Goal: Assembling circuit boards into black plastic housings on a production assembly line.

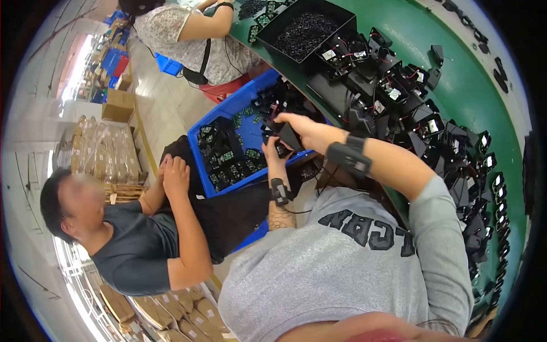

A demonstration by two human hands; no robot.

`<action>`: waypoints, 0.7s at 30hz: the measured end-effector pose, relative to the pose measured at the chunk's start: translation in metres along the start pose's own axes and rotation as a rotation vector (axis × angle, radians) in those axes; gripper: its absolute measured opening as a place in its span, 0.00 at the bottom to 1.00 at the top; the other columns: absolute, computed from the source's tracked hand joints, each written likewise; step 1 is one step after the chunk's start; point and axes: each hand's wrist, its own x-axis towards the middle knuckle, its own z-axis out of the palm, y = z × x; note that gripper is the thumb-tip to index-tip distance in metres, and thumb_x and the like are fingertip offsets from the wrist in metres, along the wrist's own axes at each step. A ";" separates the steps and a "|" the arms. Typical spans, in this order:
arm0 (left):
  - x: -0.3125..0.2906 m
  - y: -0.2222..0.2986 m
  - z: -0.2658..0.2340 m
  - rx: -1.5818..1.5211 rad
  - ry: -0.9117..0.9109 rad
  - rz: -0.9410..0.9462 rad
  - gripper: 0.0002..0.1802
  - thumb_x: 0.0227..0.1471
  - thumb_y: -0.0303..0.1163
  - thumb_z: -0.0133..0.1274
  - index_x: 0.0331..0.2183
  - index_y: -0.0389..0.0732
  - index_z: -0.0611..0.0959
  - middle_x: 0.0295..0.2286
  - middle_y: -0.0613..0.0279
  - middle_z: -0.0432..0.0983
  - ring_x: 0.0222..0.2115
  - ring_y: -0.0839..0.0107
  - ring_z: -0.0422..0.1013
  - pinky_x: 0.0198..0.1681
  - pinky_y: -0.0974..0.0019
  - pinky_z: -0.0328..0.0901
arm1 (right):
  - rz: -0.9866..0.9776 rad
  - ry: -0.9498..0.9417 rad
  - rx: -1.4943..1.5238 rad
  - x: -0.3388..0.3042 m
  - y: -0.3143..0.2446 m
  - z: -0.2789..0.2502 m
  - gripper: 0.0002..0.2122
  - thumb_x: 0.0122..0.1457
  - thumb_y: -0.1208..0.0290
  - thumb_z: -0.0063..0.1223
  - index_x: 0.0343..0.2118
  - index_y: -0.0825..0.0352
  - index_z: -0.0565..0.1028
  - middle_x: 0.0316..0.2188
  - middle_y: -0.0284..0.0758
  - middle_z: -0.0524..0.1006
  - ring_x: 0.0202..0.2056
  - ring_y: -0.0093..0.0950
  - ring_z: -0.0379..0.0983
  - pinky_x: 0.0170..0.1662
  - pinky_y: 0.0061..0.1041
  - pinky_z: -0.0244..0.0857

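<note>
1. Grey sweatshirt fabric [342, 268] fills the lower frame, closest to the lens, and both forearms run up from it toward 12 o'clock.
2. A small black housing [289, 135] is pinched in the right hand [302, 124], fingers closed over its upper edge; it is held above the near rim of the blue crate [239, 114].
3. The left hand [272, 153] is curled shut against the lower end of the same housing, at 7 o'clock from the right hand; whether it clamps or only steadies cannot be told.
4. For the step in hand, judged as picking or fitting one part, the housing is best kept supported from both ends and low over the crate, so that a slip lands among the black parts with green boards [225, 157] rather than on the floor.
5. The right forearm is extended from 4 o'clock, a dark wrist strap [348, 157] worn on it; the left wrist carries a smaller band [279, 191] and is held nearly upright.
6. At 2 o'clock, more black units with red wires [393, 91] are heaped on the green table [456, 97].
7. At 9 o'clock a seated person's clasped hands [174, 171] rest apart from the crate.
</note>
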 end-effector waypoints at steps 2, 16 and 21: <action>0.013 -0.007 -0.012 0.037 0.111 0.083 0.27 0.38 0.36 0.55 0.45 0.49 0.68 0.32 0.56 0.71 0.31 0.58 0.72 0.28 0.48 0.70 | -0.039 0.299 0.037 0.011 0.019 0.010 0.27 0.41 0.69 0.62 0.42 0.76 0.63 0.29 0.45 0.73 0.25 0.36 0.74 0.28 0.37 0.73; 0.074 -0.065 0.035 1.440 -0.094 0.789 0.36 0.55 0.47 0.45 0.61 0.51 0.54 0.61 0.39 0.39 0.56 0.33 0.46 0.55 0.40 0.48 | -0.442 0.462 -0.111 0.045 0.015 -0.028 0.15 0.47 0.68 0.54 0.35 0.73 0.71 0.31 0.41 0.73 0.22 0.27 0.69 0.25 0.30 0.65; 0.109 -0.033 0.034 2.008 0.101 0.748 0.28 0.51 0.46 0.45 0.53 0.44 0.68 0.57 0.32 0.47 0.49 0.38 0.61 0.40 0.45 0.67 | -0.504 -0.195 0.127 -0.162 -0.014 -0.007 0.18 0.59 0.67 0.47 0.50 0.69 0.66 0.43 0.40 0.73 0.43 0.30 0.72 0.46 0.29 0.68</action>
